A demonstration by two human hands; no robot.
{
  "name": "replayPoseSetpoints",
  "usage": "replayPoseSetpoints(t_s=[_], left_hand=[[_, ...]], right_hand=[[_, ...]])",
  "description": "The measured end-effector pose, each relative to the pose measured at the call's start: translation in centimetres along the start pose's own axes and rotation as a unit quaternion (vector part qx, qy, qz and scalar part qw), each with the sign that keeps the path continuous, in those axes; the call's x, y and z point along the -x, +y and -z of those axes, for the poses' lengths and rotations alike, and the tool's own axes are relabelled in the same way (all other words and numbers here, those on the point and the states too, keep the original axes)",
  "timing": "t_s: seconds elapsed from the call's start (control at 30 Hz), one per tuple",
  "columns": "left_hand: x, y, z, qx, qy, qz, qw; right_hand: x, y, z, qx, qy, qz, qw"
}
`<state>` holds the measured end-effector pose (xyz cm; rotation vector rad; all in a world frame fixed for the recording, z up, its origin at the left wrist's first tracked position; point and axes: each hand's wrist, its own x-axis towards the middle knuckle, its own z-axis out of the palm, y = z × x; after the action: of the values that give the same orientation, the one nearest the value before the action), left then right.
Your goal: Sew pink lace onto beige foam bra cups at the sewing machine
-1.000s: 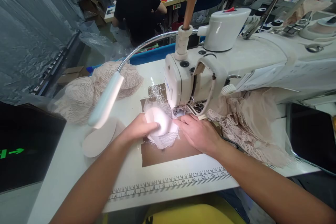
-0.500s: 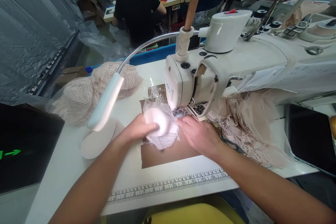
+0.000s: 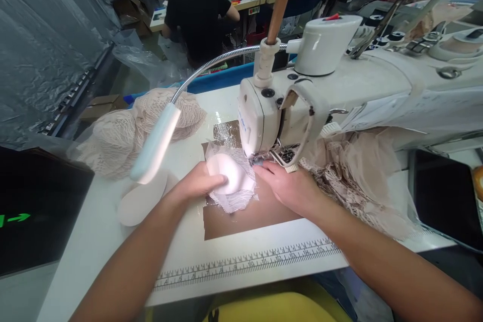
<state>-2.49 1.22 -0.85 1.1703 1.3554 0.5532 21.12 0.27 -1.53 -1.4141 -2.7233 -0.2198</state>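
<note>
My left hand (image 3: 198,183) grips a white foam cup (image 3: 226,173) that sits on a piece of pale lace (image 3: 236,201). Cup and lace lie on the brown patch (image 3: 249,219) of the table, just left of the needle (image 3: 258,162) of the white sewing machine (image 3: 339,95). My right hand (image 3: 289,186) lies flat on the lace, its fingertips pressed down right beside the presser foot.
A gooseneck lamp (image 3: 156,143) hangs over the table's left part, above loose foam cups (image 3: 141,201). Lace piles lie at the back left (image 3: 128,128) and under the machine arm (image 3: 354,176). A ruler strip (image 3: 245,261) runs along the front edge. A person in black (image 3: 198,12) sits behind.
Both hands have edged slightly away from me toward the needle with the cup and lace. The camera view has shifted a little.
</note>
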Motion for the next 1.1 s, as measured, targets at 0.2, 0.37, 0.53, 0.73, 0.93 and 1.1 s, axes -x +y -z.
replayPoseSetpoints(t_s=[0.2, 0.37, 0.53, 0.73, 0.93, 1.1], left_hand=[[0.1, 0.0, -0.1, -0.014, 0.004, 0.011, 1.000], [0.3, 0.1, -0.2, -0.012, 0.002, 0.005, 1.000], [0.2, 0.2, -0.2, -0.023, 0.001, 0.008, 1.000], [0.2, -0.1, -0.2, -0.027, -0.009, -0.007, 1.000], [0.1, 0.1, -0.1, -0.033, 0.017, 0.004, 0.999], [0.2, 0.2, -0.3, -0.028, 0.030, 0.015, 0.999]], right_hand=[[0.0, -0.1, 0.5, 0.012, -0.029, 0.009, 0.999], [0.4, 0.0, -0.2, -0.011, 0.011, -0.012, 1.000], [0.8, -0.8, -0.8, -0.048, 0.026, 0.040, 0.998], [1.1, -1.0, -0.8, -0.103, -0.017, 0.002, 0.995], [0.8, -0.9, -0.7, -0.143, -0.034, -0.020, 0.989], [0.5, -1.0, -0.9, -0.136, -0.020, -0.036, 0.990]])
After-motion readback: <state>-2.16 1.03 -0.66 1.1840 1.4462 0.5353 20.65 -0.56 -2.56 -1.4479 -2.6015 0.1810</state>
